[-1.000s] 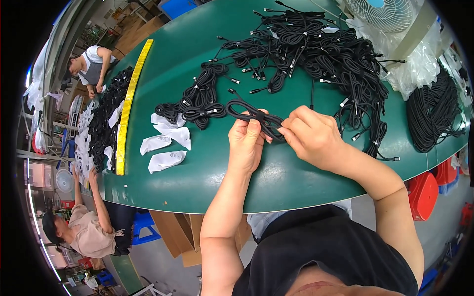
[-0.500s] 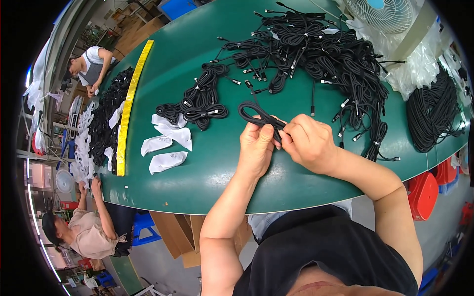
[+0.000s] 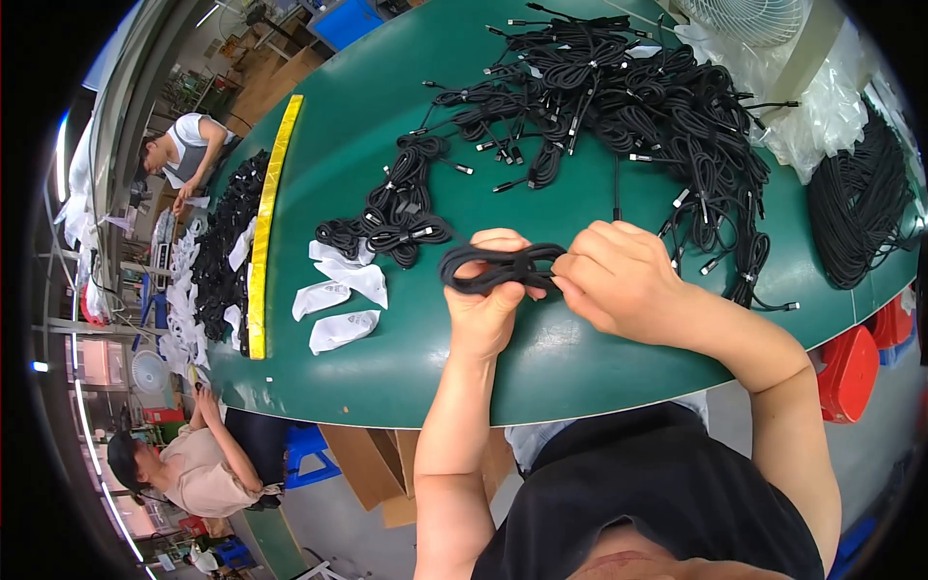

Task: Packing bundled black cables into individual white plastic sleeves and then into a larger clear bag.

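Note:
A coiled black cable (image 3: 476,282), looped into a flat bundle and cinched at its middle, is held just above the green table. My left hand (image 3: 480,321) grips the bundle from below, thumb on the near side and fingers beyond it. At the bundle's right end my right hand (image 3: 619,282) is closed, thumb and forefinger pinched at the cable; what exactly lies between them is hidden. Left of my hands lies a small pile of tied black cables (image 3: 398,208). White printed pouches (image 3: 345,331) lie beside that pile.
A large heap of black cables (image 3: 619,87) spreads across the far right of the green table (image 3: 454,391). Further right are a thick cable hank (image 3: 855,208), clear plastic bags (image 3: 822,116) and a fan (image 3: 749,14). A yellow strip (image 3: 274,227) divides off co-workers' cables at left.
The bundle has turned to lie level, its loops showing broadside, and my left hand's hold has shifted. My right hand has stayed at its right end. The whole view has shifted slightly.

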Demonstrator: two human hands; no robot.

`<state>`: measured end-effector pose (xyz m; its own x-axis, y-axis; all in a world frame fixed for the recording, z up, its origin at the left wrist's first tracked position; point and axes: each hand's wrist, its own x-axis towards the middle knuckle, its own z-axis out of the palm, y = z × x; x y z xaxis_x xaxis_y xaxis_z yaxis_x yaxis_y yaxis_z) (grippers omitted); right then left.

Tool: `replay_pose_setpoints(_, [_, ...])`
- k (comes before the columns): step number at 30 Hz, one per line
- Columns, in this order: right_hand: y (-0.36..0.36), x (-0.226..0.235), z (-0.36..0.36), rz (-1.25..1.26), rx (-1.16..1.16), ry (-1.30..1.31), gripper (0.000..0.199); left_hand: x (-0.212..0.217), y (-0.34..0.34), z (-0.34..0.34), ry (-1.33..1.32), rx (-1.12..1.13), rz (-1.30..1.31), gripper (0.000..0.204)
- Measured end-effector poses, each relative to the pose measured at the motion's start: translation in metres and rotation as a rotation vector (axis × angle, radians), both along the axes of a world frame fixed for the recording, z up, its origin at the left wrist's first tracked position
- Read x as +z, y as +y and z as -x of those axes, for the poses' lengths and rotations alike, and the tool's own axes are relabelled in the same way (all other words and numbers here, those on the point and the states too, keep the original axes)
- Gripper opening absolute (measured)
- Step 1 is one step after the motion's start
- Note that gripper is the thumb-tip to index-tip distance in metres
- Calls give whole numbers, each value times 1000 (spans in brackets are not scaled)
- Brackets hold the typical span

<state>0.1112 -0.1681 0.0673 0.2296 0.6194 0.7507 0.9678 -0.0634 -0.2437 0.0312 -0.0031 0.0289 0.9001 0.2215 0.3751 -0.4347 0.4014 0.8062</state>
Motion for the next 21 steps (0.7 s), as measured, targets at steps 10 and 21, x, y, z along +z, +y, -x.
replay_pose_setpoints(10, [7,-8,3,-81,123,16,24,0,4,3,26,-65,-29,46])
replay_pose_setpoints(21, [10,-16,3,-124,20,-113,25,-4,1,4,121,-128,30,38])
